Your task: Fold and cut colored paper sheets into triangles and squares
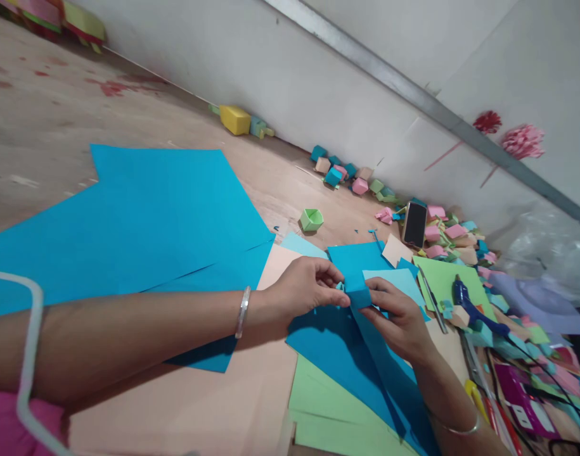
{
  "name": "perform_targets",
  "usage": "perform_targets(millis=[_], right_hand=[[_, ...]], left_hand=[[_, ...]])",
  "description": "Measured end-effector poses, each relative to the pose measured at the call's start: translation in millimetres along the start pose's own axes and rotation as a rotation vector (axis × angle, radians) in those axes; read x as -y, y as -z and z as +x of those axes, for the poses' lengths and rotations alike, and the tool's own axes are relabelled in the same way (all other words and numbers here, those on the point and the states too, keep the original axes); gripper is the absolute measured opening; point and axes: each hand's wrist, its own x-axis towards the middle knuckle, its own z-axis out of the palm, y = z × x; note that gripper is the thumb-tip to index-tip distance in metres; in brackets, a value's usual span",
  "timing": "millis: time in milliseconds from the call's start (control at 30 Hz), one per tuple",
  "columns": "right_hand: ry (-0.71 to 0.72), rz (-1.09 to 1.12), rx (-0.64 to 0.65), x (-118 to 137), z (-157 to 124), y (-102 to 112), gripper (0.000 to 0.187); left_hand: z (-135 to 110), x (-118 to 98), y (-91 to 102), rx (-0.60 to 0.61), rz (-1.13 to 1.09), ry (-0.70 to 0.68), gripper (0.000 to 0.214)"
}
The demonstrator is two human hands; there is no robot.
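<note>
Between my two hands is a small blue folded paper box, held above the sheets. My right hand grips it from the right, thumb below and fingers behind. From the left, my left hand pinches a small light-blue paper piece against the box's left side. Under both hands lie blue paper sheets, with a peach sheet and green sheets beneath. A large blue sheet spreads beyond my left forearm.
A green open paper box stands ahead. Several small paper cubes line the wall. To the right are a phone, a blue glue gun, a pen, scissors, cables and heaped paper pieces. A white cord crosses the left foreground.
</note>
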Motion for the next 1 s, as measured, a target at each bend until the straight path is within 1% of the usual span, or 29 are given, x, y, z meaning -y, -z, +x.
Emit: perform_targets(millis=[67,167,267,400,467,567,700,833,900,1000], right_hand=[[-0.005,0.011,0.018,1.3,0.1,0.7,0.021],[-0.012,0.041,0.053,3.0,0.0,2.5,0.022],[-0.009,0.063,0.072,4.5,-0.8,4.0,0.022],[-0.008,0.086,0.079,5.2,-1.8,5.6,0.024],[-0.005,0.088,0.088,5.0,-2.1,6.5,0.024],[0.01,0.05,0.078,4.7,-2.8,7.4,0.022],[0.041,-0.066,0.054,5.8,-4.0,6.1,0.022],[0.088,-0.194,0.021,7.6,-4.6,3.1,0.025],[0.111,-0.24,-0.014,7.9,-4.6,2.2,0.026],[0.122,-0.267,-0.032,7.5,-4.6,2.2,0.026]], left_hand=[[0.0,2.0,0.9,0.023,0.002,-0.055,0.046],[-0.5,3.4,3.8,0.094,0.081,-0.206,0.057],[-2.4,1.6,6.9,0.113,0.216,-0.358,0.057],[-5.1,-1.6,9.2,0.112,0.288,-0.465,0.049],[-5.6,-1.6,9.7,0.115,0.316,-0.491,0.045],[-5.5,0.8,9.7,0.1,0.376,-0.509,0.046],[-5.1,4.4,9.6,0.074,0.456,-0.507,0.049],[-5.2,3.5,9.2,0.06,0.545,-0.486,0.049],[-5.4,2.2,8.6,0.069,0.551,-0.473,0.05],[-5.8,1.4,7.5,0.098,0.486,-0.457,0.053]])
